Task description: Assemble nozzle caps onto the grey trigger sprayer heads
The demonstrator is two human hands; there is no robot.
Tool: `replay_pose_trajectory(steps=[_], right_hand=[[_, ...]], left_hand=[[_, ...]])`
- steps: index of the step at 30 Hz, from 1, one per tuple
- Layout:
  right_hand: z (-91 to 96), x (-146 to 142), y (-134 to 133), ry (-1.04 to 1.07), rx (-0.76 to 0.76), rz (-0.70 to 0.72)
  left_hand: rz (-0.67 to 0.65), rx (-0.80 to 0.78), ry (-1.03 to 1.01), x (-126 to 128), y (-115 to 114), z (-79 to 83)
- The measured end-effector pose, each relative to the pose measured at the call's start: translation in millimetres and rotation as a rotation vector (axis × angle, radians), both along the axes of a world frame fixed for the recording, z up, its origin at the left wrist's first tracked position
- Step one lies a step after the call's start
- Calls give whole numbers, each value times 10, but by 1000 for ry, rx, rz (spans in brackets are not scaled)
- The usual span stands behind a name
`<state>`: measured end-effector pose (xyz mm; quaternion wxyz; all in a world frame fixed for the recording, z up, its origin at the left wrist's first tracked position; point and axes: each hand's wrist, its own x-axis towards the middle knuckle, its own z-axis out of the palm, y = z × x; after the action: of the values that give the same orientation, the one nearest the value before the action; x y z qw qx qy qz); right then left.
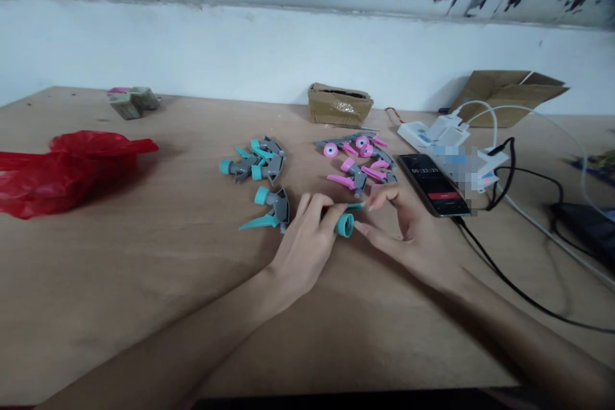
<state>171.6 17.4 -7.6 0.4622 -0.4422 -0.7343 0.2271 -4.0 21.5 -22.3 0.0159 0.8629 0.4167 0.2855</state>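
Observation:
My left hand (307,240) is closed around a grey spray-trigger head with a teal cap (344,225), just above the wooden table (144,282). My right hand (403,227) pinches the same piece at its teal lever tip with thumb and forefinger. Just left of my left hand lies another grey and teal trigger head (273,208). Farther back sits a small pile of teal trigger heads (257,163). A pile of grey and pink trigger heads (361,157) lies behind my right hand.
A phone (435,184) with a lit screen lies right of the pink pile, its black cable trailing right. A white power strip (444,138) with cables, two cardboard boxes (339,104) and a red plastic bag (67,166) also rest on the table.

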Motion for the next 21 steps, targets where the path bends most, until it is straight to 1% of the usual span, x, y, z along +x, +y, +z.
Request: replay_pose_trajectory(steps=[3, 5, 12, 15, 18, 21], right_hand=[[-1, -56, -40, -78, -59, -4], [-15, -78, -41, -87, -86, 0], [-6, -88, 1, -10, -150, 59], [-7, -96, -3, 10, -150, 72], [-42, -116, -20, 46, -140, 43], [-95, -138, -30, 71, -100, 23]], left_hand=[[-5, -15, -37, -21, 11, 2], [-12, -19, -43, -23, 10, -2], [-42, -18, -43, -6, 13, -19], [-34, -3, -24, 6, 11, -28], [-5, 29, 14, 18, 11, -46], [16, 49, 48, 25, 17, -64]])
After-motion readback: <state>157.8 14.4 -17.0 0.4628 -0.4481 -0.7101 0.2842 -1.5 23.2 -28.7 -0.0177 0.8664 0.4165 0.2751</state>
